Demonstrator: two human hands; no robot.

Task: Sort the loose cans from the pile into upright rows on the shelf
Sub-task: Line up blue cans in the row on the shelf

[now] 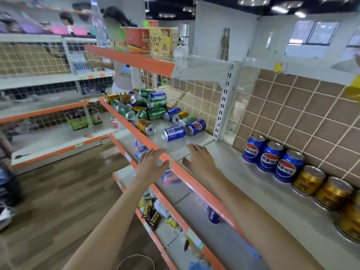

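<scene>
Both forearms reach forward; left hand (151, 164) hovers at the orange edge of the shelf (229, 166), fingers spread and released, holding nothing; right hand (198, 159) lies over the shelf surface, fingers likewise loose and empty. At right, against the mesh back: three blue cans (272, 157) upright in a row, then gold cans (321, 187) upright. Beyond the hands: one blue can (174, 133) on its side, then the pile (144, 106) of green, blue and gold cans.
</scene>
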